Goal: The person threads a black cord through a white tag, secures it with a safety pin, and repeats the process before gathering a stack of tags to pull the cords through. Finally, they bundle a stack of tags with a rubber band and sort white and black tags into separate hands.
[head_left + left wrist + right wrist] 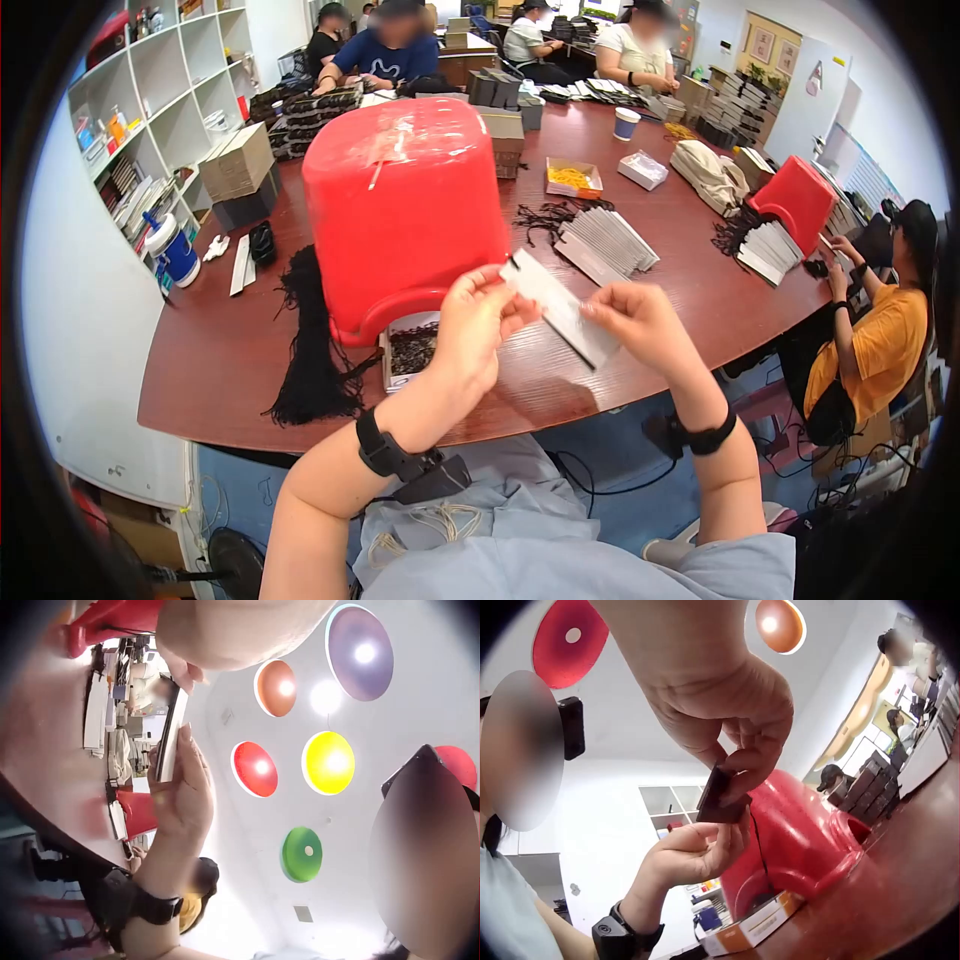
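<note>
A flat, pale grey rectangular piece with a black edge (560,310) is held up over the near part of the table. My left hand (470,335) pinches its upper left end between thumb and fingers. On the opposite long side, my right hand (640,322) pinches the piece by its edge. From the right wrist, the piece (721,799) shows a dark face between both hands. Beyond it lies a fanned stack of similar grey pieces (608,245) with black cords (548,217) at one end.
A red plastic bin (405,200) stands upside down at my left, beside a bundle of black cords (310,350). A small open box of dark items (412,350) sits at its near side. Another fanned stack (770,252) and red bin (798,200) are right. Several people sit around the table.
</note>
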Demonstrator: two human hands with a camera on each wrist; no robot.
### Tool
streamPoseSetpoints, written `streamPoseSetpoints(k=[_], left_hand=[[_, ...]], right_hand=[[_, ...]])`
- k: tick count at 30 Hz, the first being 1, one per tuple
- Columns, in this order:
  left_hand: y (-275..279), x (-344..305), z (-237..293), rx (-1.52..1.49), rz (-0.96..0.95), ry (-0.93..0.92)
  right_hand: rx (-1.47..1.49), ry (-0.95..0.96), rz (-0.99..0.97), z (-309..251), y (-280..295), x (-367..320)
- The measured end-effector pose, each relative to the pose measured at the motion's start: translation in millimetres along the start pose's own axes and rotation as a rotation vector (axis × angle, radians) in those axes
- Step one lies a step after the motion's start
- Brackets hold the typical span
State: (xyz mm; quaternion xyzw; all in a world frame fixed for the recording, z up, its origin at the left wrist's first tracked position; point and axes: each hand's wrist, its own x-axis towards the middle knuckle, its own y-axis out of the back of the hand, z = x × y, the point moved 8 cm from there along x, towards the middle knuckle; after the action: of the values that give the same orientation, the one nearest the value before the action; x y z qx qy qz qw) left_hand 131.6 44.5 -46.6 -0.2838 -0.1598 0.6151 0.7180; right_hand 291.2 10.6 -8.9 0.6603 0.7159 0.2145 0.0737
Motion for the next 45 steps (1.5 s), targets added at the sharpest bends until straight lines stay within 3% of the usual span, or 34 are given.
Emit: streamPoseSetpoints(k=[3, 5, 6, 9, 11, 14, 18, 22, 26, 28, 30, 39, 41, 45], left_hand=[[-13, 12, 24, 0.084, 0.076, -0.168], [-24, 12, 41, 0.164, 0.093, -0.275], [-28, 15, 40, 0.166, 0.085, -0.273], [-57, 23, 20, 0.550, -0.207, -0.259], [-63, 41, -12, 0.980, -0.372, -0.363], [-79, 41, -46, 1.483, -0.596, -0.354], [-84, 59, -83, 1.797, -0.661, -0.360], [-90, 67, -96, 1.894, -0.646, -0.374], [-85, 71, -116, 2.004, -0.776, -0.346], [-89, 72, -114, 1.965, -0.798, -0.382], [-86, 78, -118, 2.043, -0.834, -0.298], [-65, 123, -100, 2.186, -0.550, -0.182], [-48, 138, -87, 2.310, -0.275, -0.095], [-60, 125, -83, 2.511, -0.462, -0.004]], right_hand=[[-0.146, 0.075, 0.119, -17, 34, 33], [-0.297, 0.243, 0.239, -11, 54, 59], [-0.430, 0.224, 0.175, 6, 52, 71], [-0.763, 0.153, -0.021, 66, 39, 84], [-0.898, 0.164, 0.017, 84, 41, 80], [-0.887, 0.059, 0.027, 92, 47, 75], [-0.868, 0.103, 0.066, 87, 45, 70], [-0.590, -0.040, 0.118, 92, 58, 74], [-0.540, 0.021, 0.209, 92, 69, 73], [-0.559, 0.033, 0.115, 94, 63, 71], [-0.549, 0.011, 0.125, 100, 65, 71], [-0.383, -0.008, 0.110, 127, 74, 79], [-0.342, -0.033, 0.081, 132, 74, 80], [-0.413, -0.040, 0.085, 116, 70, 76]])
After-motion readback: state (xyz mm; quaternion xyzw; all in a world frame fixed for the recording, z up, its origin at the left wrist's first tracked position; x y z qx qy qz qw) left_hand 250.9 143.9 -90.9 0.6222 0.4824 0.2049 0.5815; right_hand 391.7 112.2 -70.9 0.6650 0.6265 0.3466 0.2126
